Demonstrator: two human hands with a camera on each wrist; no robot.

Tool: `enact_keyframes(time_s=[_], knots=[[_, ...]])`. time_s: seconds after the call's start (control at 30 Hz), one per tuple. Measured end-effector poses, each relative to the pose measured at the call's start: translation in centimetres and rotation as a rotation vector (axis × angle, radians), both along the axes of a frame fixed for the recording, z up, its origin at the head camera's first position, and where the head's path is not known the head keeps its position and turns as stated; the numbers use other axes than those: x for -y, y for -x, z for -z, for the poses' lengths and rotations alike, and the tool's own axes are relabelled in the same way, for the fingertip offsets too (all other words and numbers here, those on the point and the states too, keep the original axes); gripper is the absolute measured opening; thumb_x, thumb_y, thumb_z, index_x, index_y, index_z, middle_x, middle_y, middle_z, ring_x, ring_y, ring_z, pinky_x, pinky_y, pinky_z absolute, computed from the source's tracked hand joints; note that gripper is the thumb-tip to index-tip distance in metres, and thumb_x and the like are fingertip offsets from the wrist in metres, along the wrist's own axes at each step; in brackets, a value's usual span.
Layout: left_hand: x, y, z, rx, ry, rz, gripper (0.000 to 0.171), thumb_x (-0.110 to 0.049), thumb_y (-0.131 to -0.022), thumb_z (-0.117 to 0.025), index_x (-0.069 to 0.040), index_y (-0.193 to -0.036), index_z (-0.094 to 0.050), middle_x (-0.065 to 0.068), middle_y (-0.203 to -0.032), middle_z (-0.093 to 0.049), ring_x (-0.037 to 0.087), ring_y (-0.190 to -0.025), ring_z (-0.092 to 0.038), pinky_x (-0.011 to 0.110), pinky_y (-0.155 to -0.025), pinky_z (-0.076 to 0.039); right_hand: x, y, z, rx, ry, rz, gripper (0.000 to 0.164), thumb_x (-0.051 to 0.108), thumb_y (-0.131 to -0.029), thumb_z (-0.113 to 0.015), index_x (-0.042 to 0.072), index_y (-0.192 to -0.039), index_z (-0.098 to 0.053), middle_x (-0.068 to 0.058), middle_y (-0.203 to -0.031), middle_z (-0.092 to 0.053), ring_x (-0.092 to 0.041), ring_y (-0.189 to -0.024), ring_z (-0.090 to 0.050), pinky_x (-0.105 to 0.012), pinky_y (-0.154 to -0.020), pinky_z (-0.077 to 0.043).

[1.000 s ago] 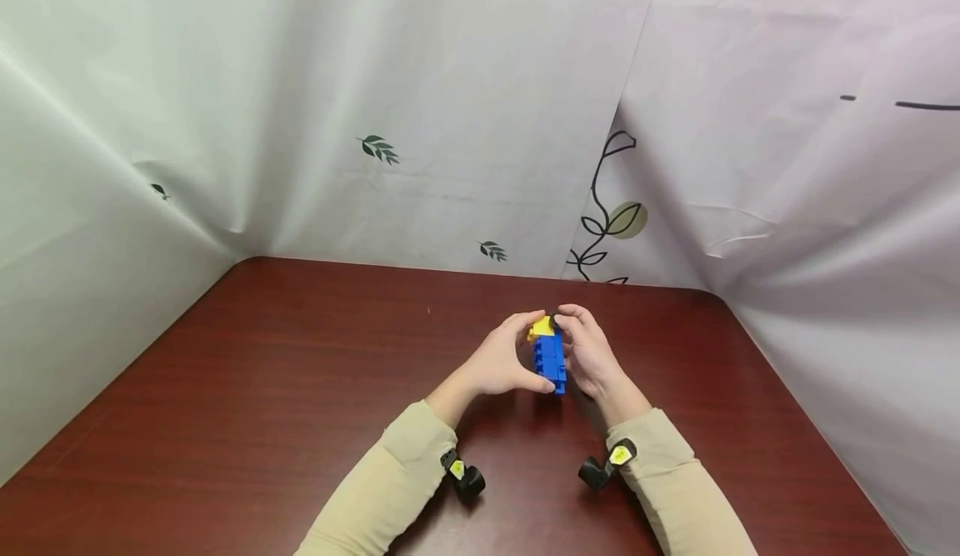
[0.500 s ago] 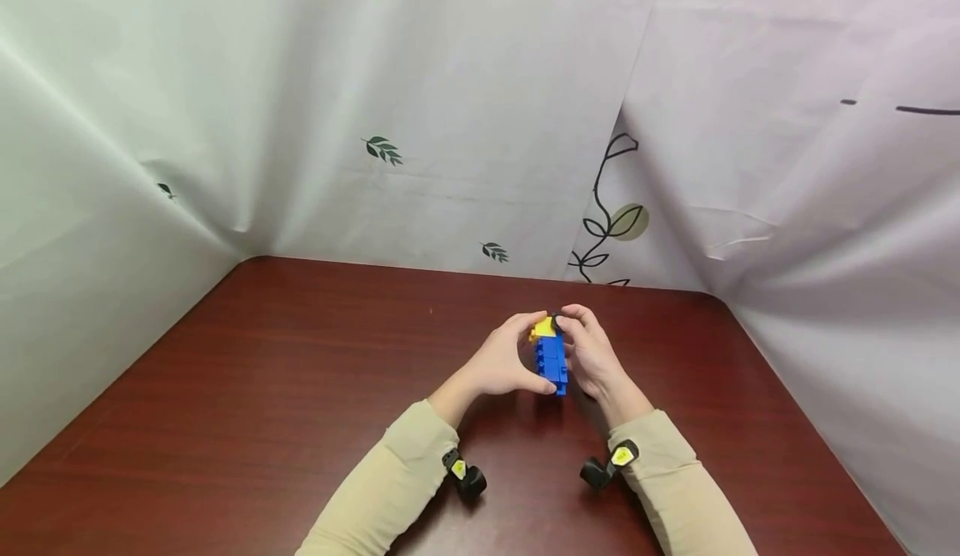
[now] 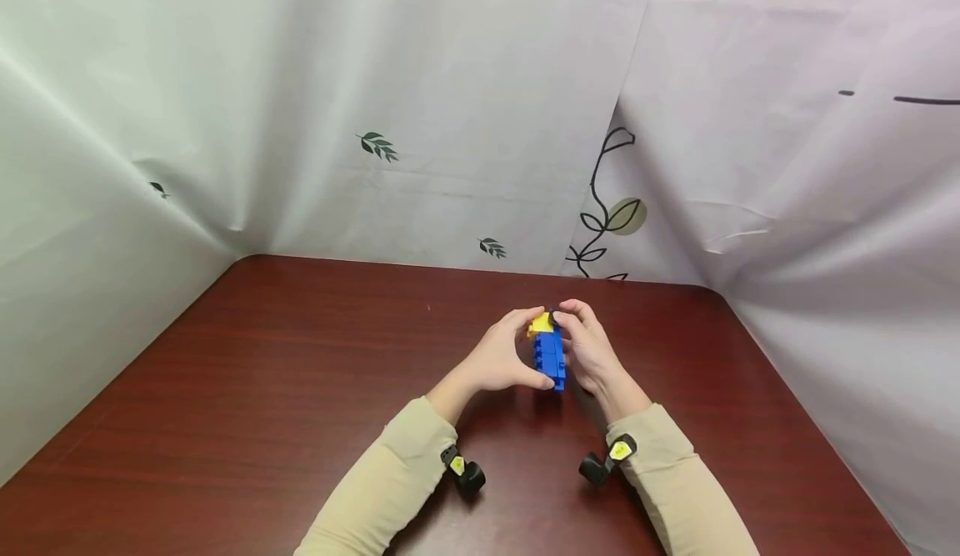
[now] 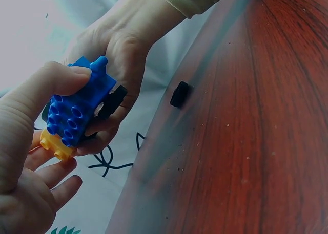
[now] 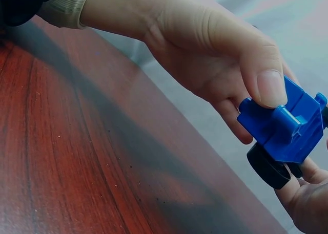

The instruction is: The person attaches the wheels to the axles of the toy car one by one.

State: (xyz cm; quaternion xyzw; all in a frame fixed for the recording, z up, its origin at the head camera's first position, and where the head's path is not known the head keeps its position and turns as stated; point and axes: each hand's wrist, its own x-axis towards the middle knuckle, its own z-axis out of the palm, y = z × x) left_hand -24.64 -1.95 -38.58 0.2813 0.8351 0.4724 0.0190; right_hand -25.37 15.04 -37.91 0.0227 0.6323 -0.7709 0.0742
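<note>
Both hands hold a toy car [image 3: 550, 356] built of blue bricks, just above the table. Studs cover one side of its blue body [image 4: 72, 113], and a yellow brick [image 4: 55, 144] sits at its far end. Black wheels [image 5: 268, 166] show in the wrist views. My left hand [image 3: 491, 363] spans the car lengthwise, thumb on the near blue end and fingertips by the yellow brick. From the right side, my right hand [image 3: 594, 358] pinches the car, its thumb near a black wheel at the far end. Some right fingers are hidden behind the car.
A reddish-brown wooden table [image 3: 300, 389] lies under the hands. White cloth [image 3: 480, 106] with leaf drawings hangs behind it and along both sides. Black wrist cameras [image 3: 470, 478] sit at the beige sleeves [image 3: 397, 464].
The head view has tilted slightly. Both hands keep nearly the same hold on the toy car, which stays in about the same place.
</note>
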Motion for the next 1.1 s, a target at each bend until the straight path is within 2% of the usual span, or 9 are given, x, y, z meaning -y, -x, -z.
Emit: enact_keyframes(time_s=[0.5, 0.7, 0.83, 1.0, 1.1], knots=[[-0.07, -0.27, -0.22, 0.017, 0.025, -0.01, 0.097, -0.03, -0.064, -0.085, -0.014, -0.145, -0.035, 0.005, -0.143, -0.043, 0.021, -0.128, -0.045, 0.04, -0.105, -0.042, -0.04, -0.12, 0.31, -0.009, 0.015, 0.0, 0.012, 0.018, -0.098, -0.048, 0.024, -0.1, -0.037, 0.0, -0.086, -0.052, -0.016, -0.066, -0.058, -0.026, -0.054, -0.048], [-0.06, -0.09, -0.21, 0.001, 0.038, -0.019, 0.096, -0.032, -0.065, -0.085, -0.013, -0.145, -0.036, 0.005, -0.143, -0.043, 0.021, -0.127, -0.046, 0.039, -0.104, -0.043, 0.01, 0.05, 0.32, -0.018, -0.028, 0.001, 0.018, 0.019, -0.097, -0.05, 0.024, -0.103, -0.034, -0.001, -0.088, -0.052, -0.015, -0.067, -0.058, -0.023, -0.054, -0.046], [0.04, 0.0, -0.16, 0.007, 0.043, -0.015, 0.097, -0.033, -0.065, -0.084, -0.013, -0.146, -0.034, 0.006, -0.144, -0.042, 0.022, -0.128, -0.045, 0.039, -0.104, -0.043, -0.09, 0.22, 0.33, 0.01, -0.057, -0.014, 0.021, 0.021, -0.097, -0.049, 0.024, -0.112, -0.034, -0.003, -0.098, -0.052, -0.016, -0.073, -0.06, -0.026, -0.059, -0.051], [0.18, 0.28, 0.22, 0.029, 0.038, -0.011, 0.098, -0.032, -0.066, -0.084, -0.012, -0.147, -0.032, 0.006, -0.145, -0.04, 0.022, -0.131, -0.043, 0.038, -0.106, -0.041, -0.28, 0.53, 0.6, 0.033, -0.11, -0.053, 0.04, 0.028, -0.098, -0.048, 0.02, -0.133, -0.03, -0.011, -0.117, -0.049, -0.018, -0.084, -0.061, -0.03, -0.066, -0.053], [0.2, 0.42, 0.49, 0.045, 0.036, -0.005, 0.098, -0.032, -0.067, -0.083, -0.012, -0.148, -0.031, 0.007, -0.146, -0.039, 0.022, -0.132, -0.042, 0.039, -0.107, -0.04, -0.41, 0.6, 0.87, 0.027, -0.15, -0.064, 0.048, 0.03, -0.098, -0.047, 0.017, -0.14, -0.027, -0.014, -0.127, -0.045, -0.02, -0.092, -0.061, -0.031, -0.072, -0.054]])
